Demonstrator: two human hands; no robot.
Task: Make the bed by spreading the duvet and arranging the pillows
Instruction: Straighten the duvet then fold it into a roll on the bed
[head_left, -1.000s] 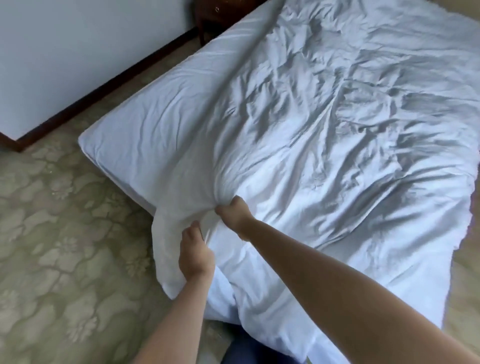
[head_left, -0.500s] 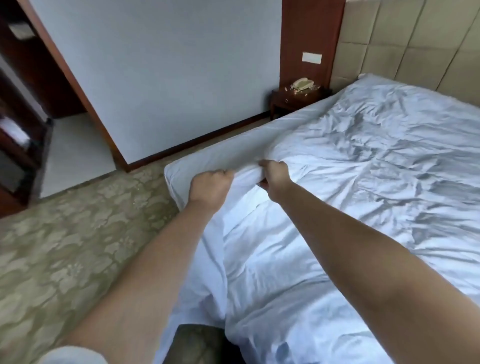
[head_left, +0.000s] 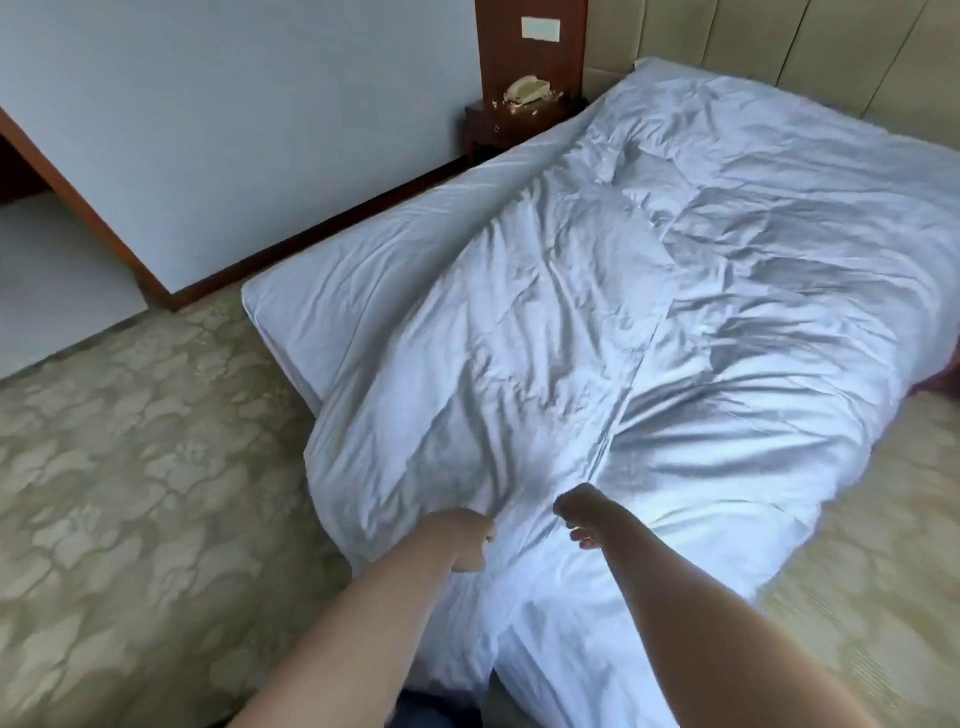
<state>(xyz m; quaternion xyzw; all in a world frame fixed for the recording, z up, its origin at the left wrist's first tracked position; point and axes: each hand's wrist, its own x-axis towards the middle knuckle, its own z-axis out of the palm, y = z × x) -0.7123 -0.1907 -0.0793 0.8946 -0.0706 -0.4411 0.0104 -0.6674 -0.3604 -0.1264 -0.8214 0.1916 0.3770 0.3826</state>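
- Duvet (head_left: 597, 338) lies over most of the bed, white and badly creased, bunched in a ridge running down its middle toward me. Near end spills off the foot of the mattress and hangs in front of my legs.
- It sits skewed: a strip of bare sheet (head_left: 363, 291) shows along the left side of the mattress, so that side and the near left corner are uncovered.
- My left hand (head_left: 470, 538) is over the near edge of the duvet, fingers curled downward; I cannot tell whether any cloth is caught in them.
- My right hand (head_left: 584, 514) is just beside it, fingers loosely curled, palm turned in; it looks to hold nothing, though it is blurred and I would not swear to it.
- Progress, as I judge it: spreading is partly done. Left to do: pull the cover square to the left, smooth the ridge and creases, even the overhang.
- No pillows in view anywhere on the bed, so arranging them is wholly ahead of me.
- Around: padded headboard (head_left: 779, 47) at the far end; dark nightstand (head_left: 498, 130) at the far left corner with a telephone (head_left: 527, 89) on it; patterned carpet (head_left: 130, 467) on both sides.
- In the way: nothing on the bed itself. Gap between bed and left wall looks narrow for walking round.
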